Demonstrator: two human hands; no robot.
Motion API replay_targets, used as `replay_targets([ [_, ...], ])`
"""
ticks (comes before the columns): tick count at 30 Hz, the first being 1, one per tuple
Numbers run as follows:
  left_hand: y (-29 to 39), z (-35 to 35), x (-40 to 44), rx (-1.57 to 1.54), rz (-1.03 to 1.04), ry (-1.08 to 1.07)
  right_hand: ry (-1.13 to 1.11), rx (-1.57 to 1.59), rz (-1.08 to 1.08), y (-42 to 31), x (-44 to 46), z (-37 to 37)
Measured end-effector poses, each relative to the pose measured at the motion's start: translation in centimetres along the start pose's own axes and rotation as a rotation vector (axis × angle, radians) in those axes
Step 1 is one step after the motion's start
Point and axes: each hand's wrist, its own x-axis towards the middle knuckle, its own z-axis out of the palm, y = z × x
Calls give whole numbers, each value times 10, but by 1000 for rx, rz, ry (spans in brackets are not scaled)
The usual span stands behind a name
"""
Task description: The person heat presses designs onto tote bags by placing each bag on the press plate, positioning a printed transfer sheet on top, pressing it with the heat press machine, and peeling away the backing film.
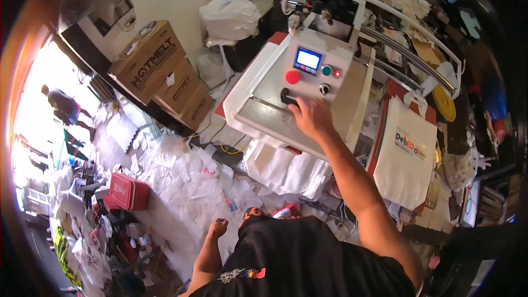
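Note:
My right hand (312, 116) is at the front of a heat press head, its fingers curled over the right part of a black handle (285, 97). Above it, the white control panel (306, 85) carries a lit display (308, 60), a red button (292, 77), a green button (327, 70) and a black knob (325, 89). Under the panel lies the wide metal press plate (269, 114). White fabric (289, 168) hangs below its front edge. My left hand (218, 227) is held low by my side, loosely closed, with nothing visible in it.
On the right, a white printed tote bag (407, 154) lies on a red-edged platen. Cardboard boxes (159, 71) are stacked at left, near a red cooler (130, 191). Scraps of film and paper (181, 187) litter the floor. A person (66, 104) is by the bright doorway.

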Motion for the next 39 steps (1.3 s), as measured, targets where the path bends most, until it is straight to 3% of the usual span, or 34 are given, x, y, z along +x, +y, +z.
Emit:
replay_targets([
  [2,-26,11,-16,-83,-178,31,-36,-24,7,-15,21,17],
  [4,-55,28,-34,-77,-92,84,-67,-56,11,-27,39,33],
  [6,-66,39,-53,-325,-178,56,-62,-58,-14,-39,56,42],
  [10,-89,56,-93,-490,-266,-17,-137,-65,44,-59,76,56],
  [12,-97,62,-117,-521,-306,-30,-78,-20,18,-64,79,61],
  [13,-104,64,-120,-549,-339,-35,114,121,-82,-69,73,57],
  [14,-110,66,-124,-595,-348,-41,125,118,-77,-71,59,50],
  [16,-166,93,-103,-490,-344,-54,385,93,-214,-101,13,-8],
  [17,-163,91,-104,-494,-340,-58,358,214,-205,-93,-11,-14],
  [20,-145,77,-112,-617,-364,-67,276,408,-15,-44,-111,-26],
  [26,-56,59,-85,-275,-304,-158,256,165,556,118,-299,-71],
  [28,-7,67,-75,-507,-192,-55,342,71,620,188,-347,-91],
  [29,11,74,-63,-514,-172,-108,350,-18,636,214,-360,-111],
  [30,33,82,-64,-451,-141,-154,431,80,632,253,-378,-114],
  [32,93,115,-72,-328,-44,-48,352,-9,706,314,-393,-138],
  [33,113,132,-80,-352,-53,-102,356,-127,619,346,-399,-147],
  [34,123,143,-99,-310,-76,-111,328,-110,671,358,-397,-162],
  [36,174,174,-128,-69,325,-153,300,-151,724,401,-390,-176],
  [39,224,195,-173,112,280,-153,340,-143,707,467,-389,-160],
])
